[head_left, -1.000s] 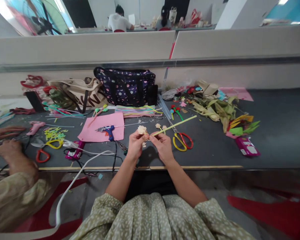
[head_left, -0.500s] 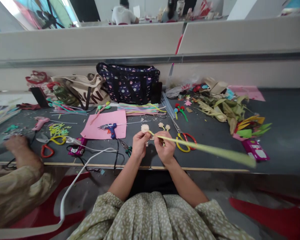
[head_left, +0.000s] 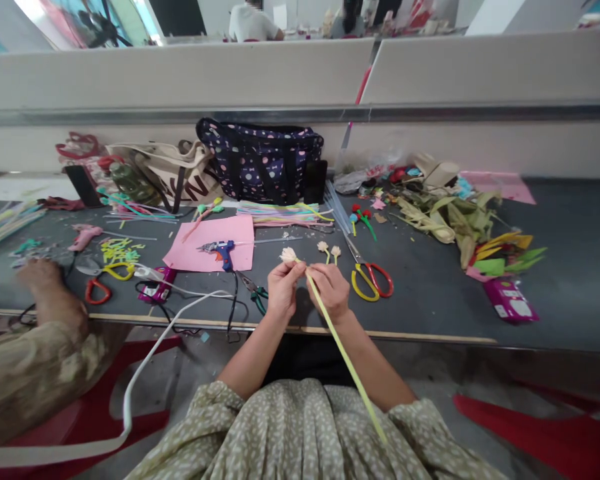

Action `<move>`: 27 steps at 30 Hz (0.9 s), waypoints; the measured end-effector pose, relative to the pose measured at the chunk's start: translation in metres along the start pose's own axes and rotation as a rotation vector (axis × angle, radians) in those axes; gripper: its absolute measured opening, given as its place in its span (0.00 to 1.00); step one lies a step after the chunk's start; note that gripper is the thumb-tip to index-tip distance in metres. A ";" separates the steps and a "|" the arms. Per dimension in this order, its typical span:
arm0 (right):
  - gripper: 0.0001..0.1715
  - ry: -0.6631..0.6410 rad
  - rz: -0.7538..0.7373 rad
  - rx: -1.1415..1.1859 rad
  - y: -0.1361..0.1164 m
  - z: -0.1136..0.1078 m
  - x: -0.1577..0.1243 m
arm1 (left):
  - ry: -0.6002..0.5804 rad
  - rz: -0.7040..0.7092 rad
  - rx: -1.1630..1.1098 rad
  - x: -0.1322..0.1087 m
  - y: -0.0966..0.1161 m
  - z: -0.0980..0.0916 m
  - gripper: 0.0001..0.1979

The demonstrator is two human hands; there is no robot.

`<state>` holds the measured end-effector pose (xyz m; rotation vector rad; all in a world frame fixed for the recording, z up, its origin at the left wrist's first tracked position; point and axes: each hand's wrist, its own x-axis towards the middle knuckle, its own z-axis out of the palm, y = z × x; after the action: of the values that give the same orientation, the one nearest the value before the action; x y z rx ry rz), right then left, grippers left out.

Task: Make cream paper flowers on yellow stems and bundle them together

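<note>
My left hand (head_left: 283,287) is closed, pinching the base of a small cream flower (head_left: 288,255) whose fluffy head sticks out above the fingers. Against it, my right hand (head_left: 331,288) pinches a long pale yellow pipe cleaner (head_left: 341,347). The pipe cleaner's free length hangs down across my right forearm to my shirt. Both sets of fingertips nearly meet at the flower's stem, and the exact join is hidden. Just beyond my right hand lie two more small cream flowers (head_left: 329,251). Scissors (head_left: 371,279) with yellow and red handles rest to the right.
A blue glue gun (head_left: 223,253) lies on pink paper (head_left: 185,245), with pliers (head_left: 256,293) nearer me. A dark patterned bag (head_left: 265,163) stands behind pastel pipe cleaners (head_left: 285,213). Dried husks (head_left: 455,227) are at right. A co-worker's hand (head_left: 45,280) rests at left, near a white cable (head_left: 130,393).
The yellow pipe cleaner's free end has swung from the right down toward my body. The flower has tilted in my left hand, and my hands have drawn closer together.
</note>
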<state>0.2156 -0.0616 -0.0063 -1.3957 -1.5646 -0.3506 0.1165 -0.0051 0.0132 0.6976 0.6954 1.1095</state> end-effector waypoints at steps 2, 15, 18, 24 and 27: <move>0.10 0.016 0.046 0.068 -0.003 0.000 0.001 | -0.005 0.039 0.016 0.001 -0.002 -0.002 0.11; 0.08 0.074 0.639 0.600 -0.029 -0.004 0.019 | -0.064 0.138 0.090 0.002 0.005 -0.007 0.10; 0.10 0.043 0.816 0.805 -0.032 -0.003 0.020 | -0.083 0.152 0.090 0.001 0.009 -0.006 0.11; 0.11 0.039 0.942 0.985 -0.034 0.005 0.016 | -0.130 0.158 0.117 0.002 0.009 -0.007 0.10; 0.09 0.118 0.766 0.758 -0.031 0.005 0.015 | -0.107 0.125 0.104 0.005 0.004 -0.009 0.10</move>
<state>0.1876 -0.0583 0.0145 -1.2026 -0.8120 0.5620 0.1092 0.0018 0.0103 0.8922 0.6280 1.1473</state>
